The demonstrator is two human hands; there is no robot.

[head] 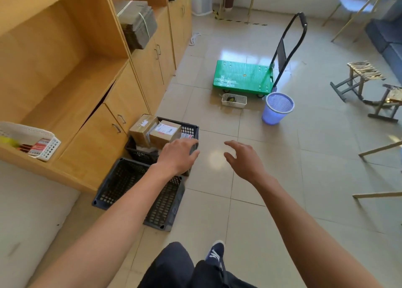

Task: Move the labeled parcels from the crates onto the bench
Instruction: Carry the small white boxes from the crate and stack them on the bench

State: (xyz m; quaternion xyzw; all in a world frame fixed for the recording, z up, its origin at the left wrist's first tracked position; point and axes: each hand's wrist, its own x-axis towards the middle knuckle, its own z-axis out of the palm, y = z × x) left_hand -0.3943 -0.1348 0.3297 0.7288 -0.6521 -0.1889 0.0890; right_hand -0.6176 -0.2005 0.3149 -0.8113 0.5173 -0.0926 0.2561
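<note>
Brown cardboard parcels sit packed in the far black crate on the floor beside the wooden cabinet: a taller taped parcel on the left and a squarer parcel just beside it, whose top bears a white shipping label with a red-pink band; the print is too blurred to read. More white-and-red labels show at the crate's right edge. A second black crate, nearer the person, lies against the first with its latticed bottom showing and nothing visible inside. The left hand reaches out over the far crate's near right corner, palm down, fingers loosely curled, holding nothing. The right hand hovers over bare tile to the right of the crates, fingers spread and relaxed, holding nothing. On the cabinet's open shelf at the left stands a white plastic basket with red-and-white packets whose text cannot be made out. Higher in the shelving rests a tied bundle of flattened cartons. Glossy beige tiles cover the floor and catch the light. Farther off stand a green platform trolley with a black handle, a small white basket and a lilac wastebasket, with folding stools and chairs along the right.
</note>
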